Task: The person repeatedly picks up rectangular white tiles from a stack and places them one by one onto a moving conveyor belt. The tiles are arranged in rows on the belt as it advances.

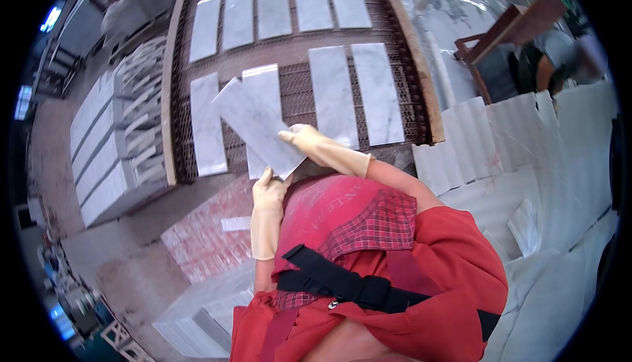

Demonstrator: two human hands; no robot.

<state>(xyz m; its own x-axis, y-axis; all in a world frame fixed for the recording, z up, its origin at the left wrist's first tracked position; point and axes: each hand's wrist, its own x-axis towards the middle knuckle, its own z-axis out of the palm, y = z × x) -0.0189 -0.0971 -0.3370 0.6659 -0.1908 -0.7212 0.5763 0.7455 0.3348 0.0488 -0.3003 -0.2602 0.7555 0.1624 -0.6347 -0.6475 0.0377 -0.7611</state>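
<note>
Between my two gloved hands a grey-white marble tile [253,121] is held at a slant above the near end of a mesh conveyor belt [295,92]. My left hand [268,197], in a cream rubber glove, grips the tile's lower corner near my apron. The thumb of my right hand [309,141] lies on the tile's right edge, the other fingers partly hidden beneath. Under the held piece, another marble tile [263,82] lies on the belt, partly covered. To its left is a further tile [208,125]; two more [333,95] lie to the right.
More tiles [273,6] lie in rows farther up the belt, between its side rails [413,46]. Stacked tiles with spacers [108,144] stand at the left. A tile stack [204,316] sits low by my left side. Another person [559,62] is at the far right, near white foam sheets [487,138].
</note>
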